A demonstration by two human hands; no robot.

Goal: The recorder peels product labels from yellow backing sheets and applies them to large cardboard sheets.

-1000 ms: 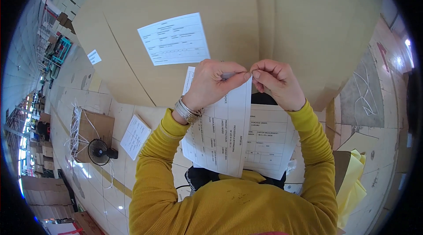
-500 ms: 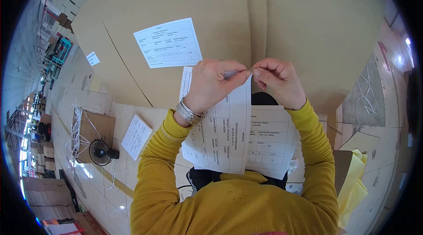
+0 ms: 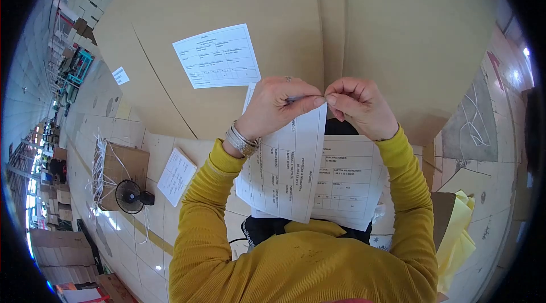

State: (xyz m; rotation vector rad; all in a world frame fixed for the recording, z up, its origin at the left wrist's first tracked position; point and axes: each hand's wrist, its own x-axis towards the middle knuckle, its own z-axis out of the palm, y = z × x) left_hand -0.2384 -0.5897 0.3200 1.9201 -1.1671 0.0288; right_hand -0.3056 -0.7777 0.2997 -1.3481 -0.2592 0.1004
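Observation:
My left hand (image 3: 278,104) is closed in a pinch on the upper edge of a white printed label sheet (image 3: 284,172), which hangs down toward my lap. A bracelet sits on that wrist. At the sheet's upper right corner my right hand (image 3: 359,107) pinches with thumb and forefinger; the fingertips of both hands meet there. More printed sheets (image 3: 347,181) lie on my lap beneath the hanging one. Past my hands, a white label (image 3: 216,55) is stuck on a large flat brown cardboard carton (image 3: 392,30).
A smaller label (image 3: 120,75) marks the carton's left side. On the tiled floor to the left are a stack of printed sheets (image 3: 176,176), a black fan (image 3: 129,196) and a cardboard box (image 3: 128,161) with white straps. Yellow sheeting (image 3: 456,235) hangs at the right.
The hanging sheet's lower end has swung slightly to the left. Both hands keep their pinch at the sheet's corner, with only small shifts.

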